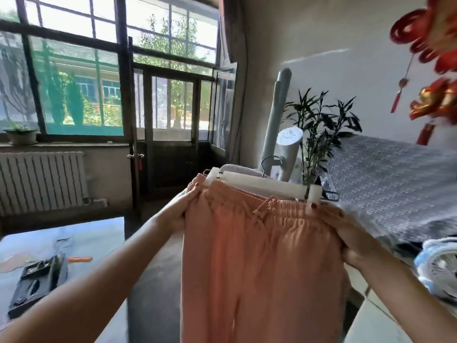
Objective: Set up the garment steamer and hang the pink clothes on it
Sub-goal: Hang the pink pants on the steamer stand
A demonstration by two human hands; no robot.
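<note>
Pink trousers (259,263) with an elastic waistband and a small bow hang straight down in front of me. My left hand (181,206) grips the left end of the waistband. At the right end, my right hand (346,231) holds the waistband, its thumb on the right clip of a white clip hanger (262,183). The hanger lies along the waistband's top, and its metal hook points towards the garment steamer behind. The steamer's white head (288,149) and grey upright board (275,115) stand just beyond the trousers.
A leafy potted plant (319,120) stands right of the steamer, with a grey-covered sofa (395,184) beyond it. A glass table (74,243) at the lower left carries a black tray. A radiator, windows and a door fill the far wall. Red ornaments hang at the upper right.
</note>
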